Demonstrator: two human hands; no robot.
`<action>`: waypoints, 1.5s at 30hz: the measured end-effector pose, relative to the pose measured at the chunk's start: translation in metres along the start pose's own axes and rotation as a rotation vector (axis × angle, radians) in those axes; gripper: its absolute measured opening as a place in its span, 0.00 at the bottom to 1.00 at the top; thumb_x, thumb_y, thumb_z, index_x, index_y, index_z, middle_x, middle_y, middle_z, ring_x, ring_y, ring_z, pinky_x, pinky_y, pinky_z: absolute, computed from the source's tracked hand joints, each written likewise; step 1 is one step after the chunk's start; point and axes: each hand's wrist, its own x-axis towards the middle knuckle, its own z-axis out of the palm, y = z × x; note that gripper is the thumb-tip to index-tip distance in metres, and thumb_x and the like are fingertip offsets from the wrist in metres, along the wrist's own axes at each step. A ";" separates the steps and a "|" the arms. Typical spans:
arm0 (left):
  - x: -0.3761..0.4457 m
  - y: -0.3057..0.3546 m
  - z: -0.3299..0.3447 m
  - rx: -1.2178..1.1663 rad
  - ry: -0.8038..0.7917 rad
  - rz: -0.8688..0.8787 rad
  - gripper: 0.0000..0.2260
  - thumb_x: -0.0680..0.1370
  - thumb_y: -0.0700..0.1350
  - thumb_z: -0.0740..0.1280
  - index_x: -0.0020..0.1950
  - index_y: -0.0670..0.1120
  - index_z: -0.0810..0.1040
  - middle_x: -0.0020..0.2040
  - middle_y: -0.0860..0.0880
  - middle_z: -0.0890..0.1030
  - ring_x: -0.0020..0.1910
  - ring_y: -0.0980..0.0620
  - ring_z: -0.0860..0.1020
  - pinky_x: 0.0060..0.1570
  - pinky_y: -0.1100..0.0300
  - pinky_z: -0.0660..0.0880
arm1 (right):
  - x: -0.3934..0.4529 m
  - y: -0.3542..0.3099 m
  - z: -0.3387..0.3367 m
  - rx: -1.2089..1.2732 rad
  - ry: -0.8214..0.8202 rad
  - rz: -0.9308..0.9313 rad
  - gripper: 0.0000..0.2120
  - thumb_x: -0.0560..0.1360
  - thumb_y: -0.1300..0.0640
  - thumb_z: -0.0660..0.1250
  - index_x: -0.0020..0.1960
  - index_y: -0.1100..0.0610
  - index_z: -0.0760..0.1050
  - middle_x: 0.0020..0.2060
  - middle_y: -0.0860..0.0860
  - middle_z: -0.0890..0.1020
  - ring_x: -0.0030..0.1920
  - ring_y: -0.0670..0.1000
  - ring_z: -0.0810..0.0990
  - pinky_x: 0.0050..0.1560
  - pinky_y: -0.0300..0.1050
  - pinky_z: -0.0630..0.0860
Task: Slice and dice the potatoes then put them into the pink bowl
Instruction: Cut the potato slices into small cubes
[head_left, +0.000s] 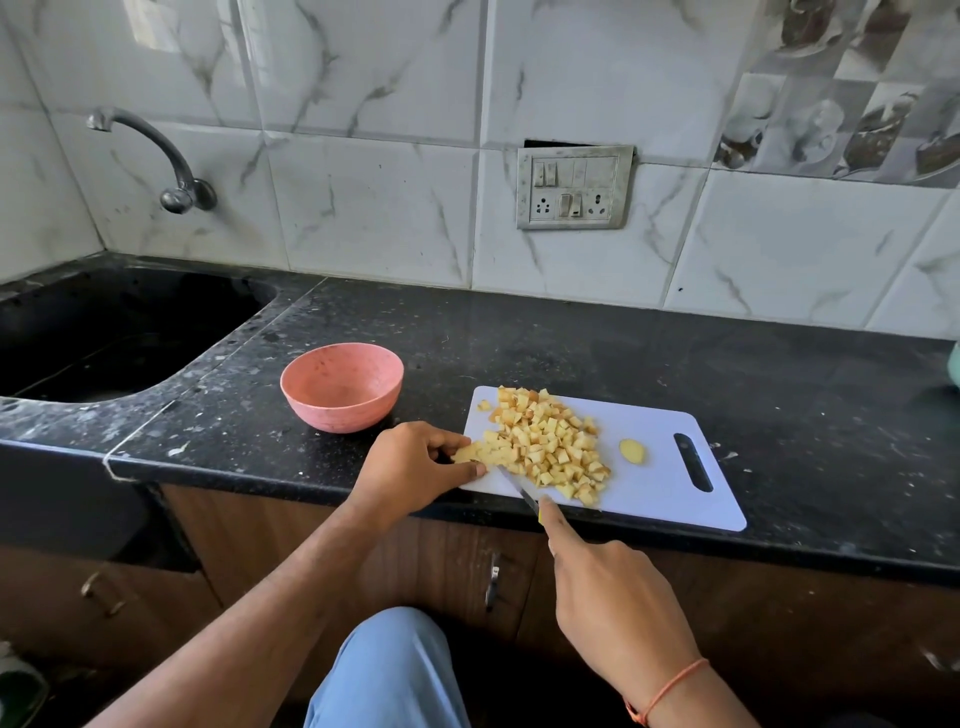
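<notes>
A white cutting board (654, 499) lies on the black counter, partly over its front edge. A heap of diced potato (550, 441) covers its left half. One round end slice (632, 451) lies apart near the board's handle slot. My left hand (415, 467) pinches a bundle of potato strips (480, 453) at the board's left edge. My right hand (608, 592) grips a knife (519, 491), index finger along its back, blade angled against the strips. The pink bowl (342, 387) stands empty on the counter, left of the board.
A black sink (104, 332) is sunk into the counter at the left, with a metal tap (156, 156) on the tiled wall above it. A switch and socket plate (574, 187) is on the wall behind. Wooden cabinet doors (457, 571) are below the counter.
</notes>
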 end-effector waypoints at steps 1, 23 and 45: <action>0.000 0.000 0.000 0.001 -0.003 0.008 0.22 0.69 0.63 0.81 0.61 0.59 0.87 0.48 0.63 0.84 0.44 0.64 0.79 0.41 0.71 0.70 | 0.001 0.001 0.001 0.023 0.012 0.008 0.29 0.87 0.50 0.54 0.85 0.43 0.46 0.33 0.45 0.76 0.33 0.46 0.76 0.32 0.39 0.70; 0.007 -0.011 -0.006 -0.085 -0.070 0.043 0.20 0.69 0.60 0.83 0.58 0.57 0.88 0.46 0.62 0.86 0.46 0.62 0.82 0.45 0.69 0.79 | 0.032 -0.008 0.013 0.088 0.094 0.003 0.27 0.87 0.48 0.53 0.84 0.42 0.51 0.32 0.43 0.75 0.33 0.45 0.75 0.30 0.38 0.70; 0.017 -0.017 -0.028 -0.173 -0.294 0.093 0.18 0.74 0.52 0.82 0.63 0.57 0.87 0.53 0.63 0.87 0.52 0.62 0.84 0.55 0.62 0.82 | 0.017 -0.003 0.008 0.085 0.053 -0.055 0.28 0.87 0.48 0.53 0.84 0.40 0.48 0.31 0.45 0.75 0.32 0.48 0.76 0.32 0.41 0.73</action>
